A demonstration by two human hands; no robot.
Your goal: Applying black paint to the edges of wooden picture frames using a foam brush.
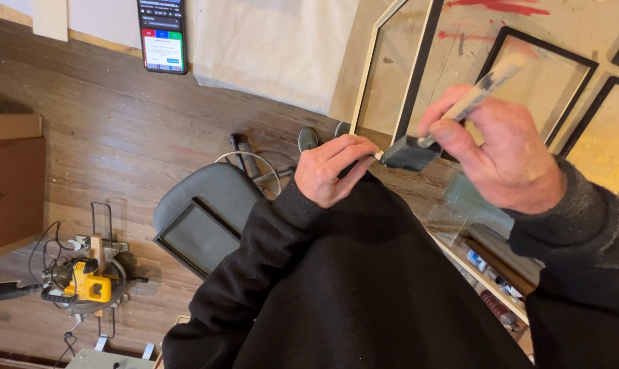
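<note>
My right hand (501, 154) grips a foam brush (419, 147) by its pale wooden handle, with the dark grey foam head pointing left. My left hand (333, 167) is curled on the near corner of a pale wooden picture frame (374, 75) that lies on the worktable, its fingertips close to the foam head. The foam head sits at that frame corner. Both arms wear black sleeves.
Several black frames (583, 68) lie on a paint-stained worktable (460, 34). A grey office chair (200, 198) holding a dark frame stands below. A yellow miter saw (84, 280) sits on the wood floor at left. A phone (162, 34) hangs above; a cardboard box (9, 184) is far left.
</note>
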